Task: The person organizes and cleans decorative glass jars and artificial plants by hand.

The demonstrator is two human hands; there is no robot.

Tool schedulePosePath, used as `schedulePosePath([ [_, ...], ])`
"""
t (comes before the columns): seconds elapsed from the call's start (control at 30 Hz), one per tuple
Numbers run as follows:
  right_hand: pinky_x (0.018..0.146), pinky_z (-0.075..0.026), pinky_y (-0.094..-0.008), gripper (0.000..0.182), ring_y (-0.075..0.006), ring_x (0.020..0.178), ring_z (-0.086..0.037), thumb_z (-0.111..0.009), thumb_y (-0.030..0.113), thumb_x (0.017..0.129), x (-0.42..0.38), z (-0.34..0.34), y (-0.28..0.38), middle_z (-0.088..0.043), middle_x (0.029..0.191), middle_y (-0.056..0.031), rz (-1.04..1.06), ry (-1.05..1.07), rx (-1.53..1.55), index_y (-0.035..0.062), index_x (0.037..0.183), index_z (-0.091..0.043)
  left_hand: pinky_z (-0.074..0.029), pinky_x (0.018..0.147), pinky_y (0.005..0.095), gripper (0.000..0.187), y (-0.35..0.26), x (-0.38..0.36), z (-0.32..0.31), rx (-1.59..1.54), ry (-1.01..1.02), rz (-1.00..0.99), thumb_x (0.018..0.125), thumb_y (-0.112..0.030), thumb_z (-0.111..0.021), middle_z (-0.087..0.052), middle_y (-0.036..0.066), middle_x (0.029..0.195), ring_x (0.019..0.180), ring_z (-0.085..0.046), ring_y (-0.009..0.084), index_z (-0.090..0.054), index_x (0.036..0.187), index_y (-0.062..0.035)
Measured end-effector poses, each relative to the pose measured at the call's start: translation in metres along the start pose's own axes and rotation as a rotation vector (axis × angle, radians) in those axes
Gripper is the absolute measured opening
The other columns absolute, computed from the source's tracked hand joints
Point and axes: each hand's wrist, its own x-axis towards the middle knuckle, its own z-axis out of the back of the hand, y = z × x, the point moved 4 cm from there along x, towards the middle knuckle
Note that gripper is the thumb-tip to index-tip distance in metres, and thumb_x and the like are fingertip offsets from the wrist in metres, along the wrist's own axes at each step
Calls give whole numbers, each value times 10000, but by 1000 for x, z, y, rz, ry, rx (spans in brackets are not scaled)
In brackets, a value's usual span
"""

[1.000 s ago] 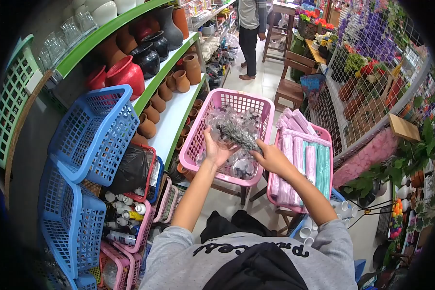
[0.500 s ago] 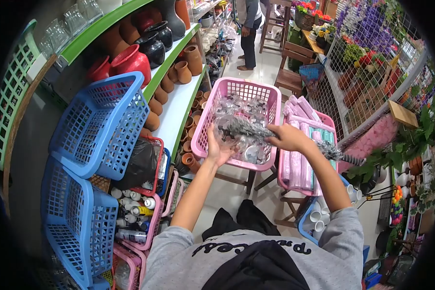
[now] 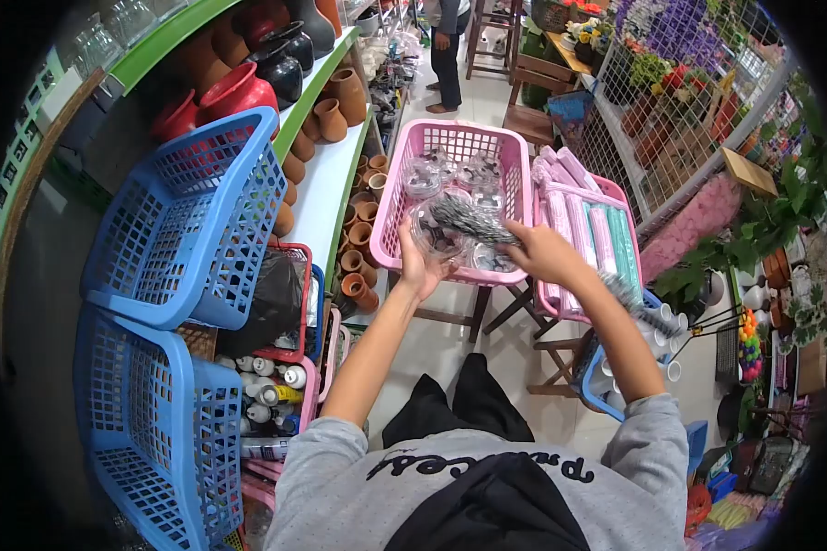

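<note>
My left hand (image 3: 419,264) is closed at the near left side of a pink basket (image 3: 526,170), holding up a clear plastic package (image 3: 435,241) with dark pieces in it. My right hand (image 3: 547,253) grips a grey fluffy duster (image 3: 469,219). The duster's fluffy end lies against the package, and more grey fluff shows behind my right forearm. Several similar clear packages (image 3: 478,170) fill the pink basket below.
To the right, another pink basket (image 3: 621,195) holds pink and teal wrapped packs. Blue baskets (image 3: 179,312) are stacked at left, beside shelves of clay pots (image 3: 346,92). A wire rack (image 3: 671,119) stands at right. A person (image 3: 446,55) stands in the aisle ahead.
The duster's fluffy end has shifted slightly over the package, its far end swinging lower behind my forearm. The view has tilted, so the baskets sit a little higher in frame.
</note>
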Motion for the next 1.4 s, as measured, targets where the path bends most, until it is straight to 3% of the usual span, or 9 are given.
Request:
schedulePosePath([
  [0.1, 713, -455, -462, 330, -452, 783, -573, -593, 263, 849, -10, -24, 29, -600, 809, -275, 192, -15, 244, 19, 1063, -534, -424, 763, 416, 820, -7, -3, -16, -148, -22, -57, 765, -770, -280, -541, 80, 1142, 1105, -501, 255, -464, 1254, -138],
  [0.17, 701, -454, -463, 327, -443, 764, -579, -598, 261, 846, -19, -14, 23, -604, 792, -264, 92, 104, 186, 26, 1066, -540, -446, 674, 374, 806, -20, -11, -19, -86, -26, -91, 752, -782, -302, -569, 54, 1050, 962, -560, 217, -520, 1137, -108],
  [0.37, 676, -452, -475, 325, -428, 738, -590, -603, 262, 842, -4, 2, -6, -605, 773, -258, 18, -33, -44, 34, 1068, -551, -463, 659, 371, 769, 3, 4, 0, -83, 68, -9, 794, -735, -269, -554, 90, 1104, 942, -589, 253, -493, 1236, -148],
  [0.5, 667, -437, -492, 329, -464, 728, -560, -592, 247, 850, -12, -16, 19, -573, 730, -287, 203, 1, 228, 10, 1066, -518, -462, 704, 417, 756, -16, 0, -27, -124, -75, -133, 788, -752, -279, -579, 75, 1012, 919, -583, 254, -517, 1162, -139],
  [0.77, 654, -450, -482, 356, -430, 725, -592, -586, 259, 855, -15, 13, -32, -593, 735, -273, -62, -155, 94, 48, 1136, -534, -453, 648, 373, 727, -7, 2, -15, -216, -47, -81, 766, -751, -328, -576, 29, 924, 872, -563, 209, -525, 1119, -146],
  [0.9, 662, -464, -481, 379, -431, 749, -594, -596, 304, 849, -20, -22, -11, -599, 758, -269, 133, -38, 28, 69, 1135, -514, -459, 675, 372, 804, -12, -8, -44, -109, -100, -107, 737, -779, -300, -581, 58, 1010, 875, -550, 246, -541, 1144, -130],
  [1.1, 652, -459, -502, 347, -443, 706, -587, -596, 310, 845, -11, -13, -17, -599, 719, -253, 3, -157, 53, 78, 1092, -520, -448, 678, 342, 798, 0, 7, -19, -94, -43, -29, 727, -803, -263, -596, 69, 1014, 845, -550, 216, -569, 1102, -170],
  [1.2, 627, -466, -493, 361, -429, 686, -593, -606, 324, 836, -19, -29, 3, -600, 700, -238, 200, -238, 101, 76, 1086, -529, -452, 679, 346, 794, -4, 3, -26, -74, -84, -82, 731, -798, -256, -602, 57, 998, 853, -566, 214, -565, 1099, -166],
  [1.4, 634, -466, -502, 376, -432, 709, -596, -585, 347, 844, -11, -17, -29, -614, 740, -237, 22, -189, -29, 114, 1131, -519, -459, 672, 365, 731, -9, -1, -15, -69, -43, -97, 767, -745, -316, -590, 47, 955, 884, -586, 234, -553, 1105, -142],
])
